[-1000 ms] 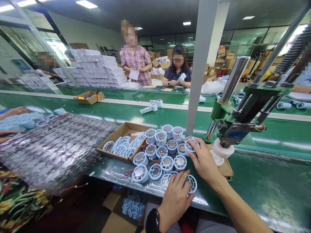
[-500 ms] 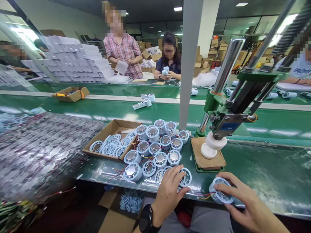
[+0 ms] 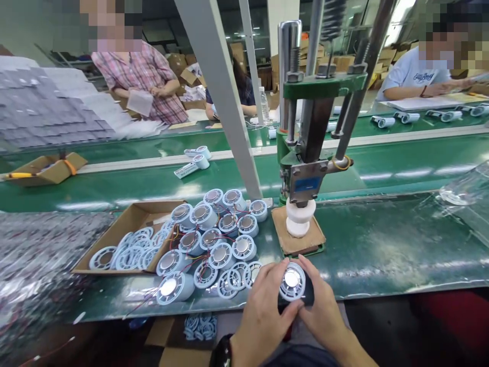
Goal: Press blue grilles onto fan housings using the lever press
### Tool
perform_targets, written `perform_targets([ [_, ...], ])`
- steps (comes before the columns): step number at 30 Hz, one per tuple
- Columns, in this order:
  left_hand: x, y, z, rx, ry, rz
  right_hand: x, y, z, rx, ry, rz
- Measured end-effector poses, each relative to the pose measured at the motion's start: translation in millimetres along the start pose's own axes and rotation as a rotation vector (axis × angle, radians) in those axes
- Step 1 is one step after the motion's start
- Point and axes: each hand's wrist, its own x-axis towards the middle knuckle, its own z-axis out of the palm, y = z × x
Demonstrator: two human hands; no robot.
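Note:
Near the front edge of the bench, a round light-blue housing (image 3: 293, 279) faces up, showing a slotted ring and a silver disc in its centre. My left hand (image 3: 263, 306) is closed around its left side, thumb at the bottom. On the other side my right hand (image 3: 323, 303) curls around it, with the two thumbs almost meeting. Loose light-blue rings (image 3: 237, 275) lie just left of my left hand. Beyond them stands a cluster of similar housings (image 3: 221, 255) with red and yellow wires. The underside of the held housing is hidden.
A green hand press (image 3: 305, 183) with a white round head stands behind my hands on a cardboard-topped base (image 3: 300, 247). To the left sits a cardboard tray (image 3: 86, 262) of rings. A grey post (image 3: 225, 102) rises behind the cluster. Other people sit or stand across the bench.
My right hand has brought the housing left, and my left hand has moved from the loose rings onto it. The camera view has turned to the right.

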Motion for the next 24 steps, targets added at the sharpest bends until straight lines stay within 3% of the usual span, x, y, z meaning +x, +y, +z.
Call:
perform_targets([
  [6, 4, 5, 4.3, -0.02, -0.031, -0.092, 0, 3, 2, 0.072, -0.03, -0.013],
  [12, 13, 12, 2.0, -0.116, -0.114, -0.277, -1, 5, 5, 0.083, -0.017, -0.05],
  [16, 8, 10, 10.6, -0.165, -0.088, -0.426, -3, 5, 6, 0.036, -0.028, -0.067],
  [21, -12, 5, 38.9, -0.237, -0.026, -0.411, -4, 10, -7, -0.093, -0.206, -0.143],
  [24, -11, 6, 43.3, -0.271, -0.007, -0.423, 19, 1, -44, -0.16, -0.383, -0.197],
])
